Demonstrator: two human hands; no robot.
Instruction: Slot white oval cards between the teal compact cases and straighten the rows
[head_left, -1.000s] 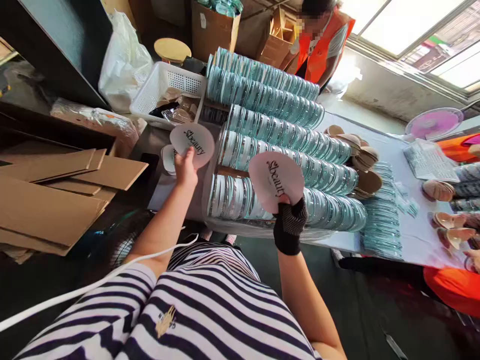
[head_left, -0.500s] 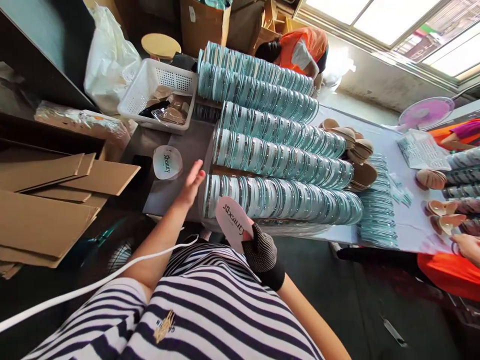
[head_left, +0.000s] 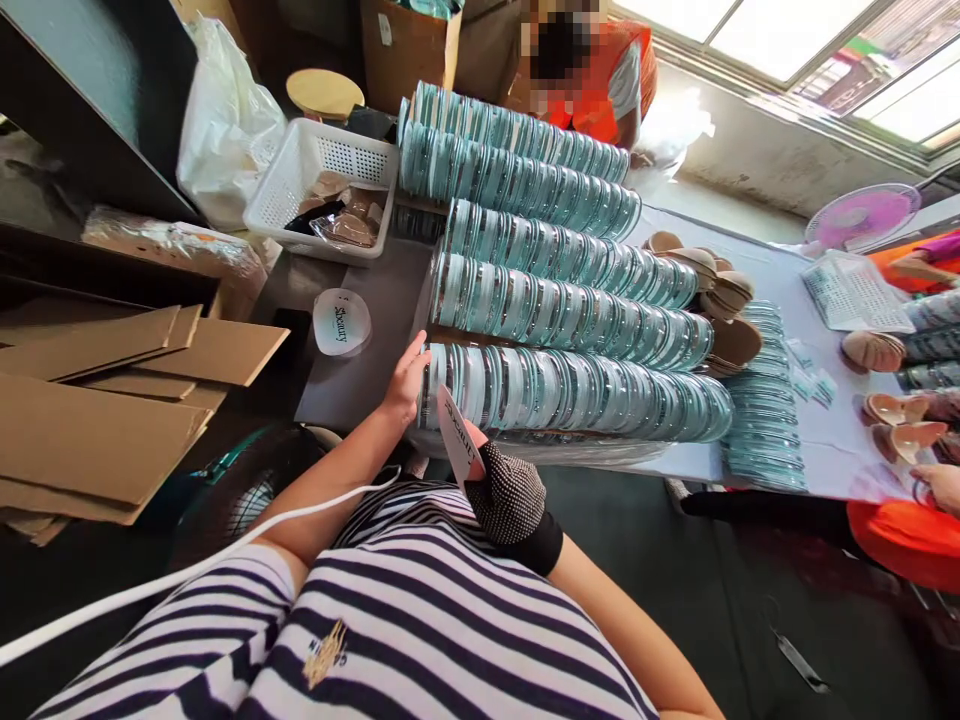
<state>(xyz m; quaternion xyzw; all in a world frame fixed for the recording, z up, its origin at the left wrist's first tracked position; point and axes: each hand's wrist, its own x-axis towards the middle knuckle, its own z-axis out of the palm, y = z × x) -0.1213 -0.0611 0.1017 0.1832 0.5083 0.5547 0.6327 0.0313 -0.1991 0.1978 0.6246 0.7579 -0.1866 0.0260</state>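
Note:
My right hand (head_left: 510, 495), in a black dotted fingerless glove, grips a pinkish card (head_left: 457, 440) printed with "beauty", turned nearly edge-on. My left hand (head_left: 407, 382) is bare, its fingers stretched out against the left end of the nearest row of clear plastic shells (head_left: 570, 390). The card is just in front of that row. Behind it, more rows of nested clear shells (head_left: 570, 290) lie on their sides. Left of my left hand, a white rounded piece printed with "beauty" (head_left: 342, 323) lies flat on the table.
A white perforated basket (head_left: 262, 205) with beige pieces stands at the back left. Flat cardboard (head_left: 97, 430) is piled at the left. Beige cups (head_left: 731, 345) lie by the rows' right ends. A white cable (head_left: 225, 550) crosses my left arm. Co-workers in orange (head_left: 600, 100) are across and at the right.
My left hand has moved right and down onto the end of the nearest row. My right hand has turned the card from face-on to nearly edge-on. The co-worker across has straightened up.

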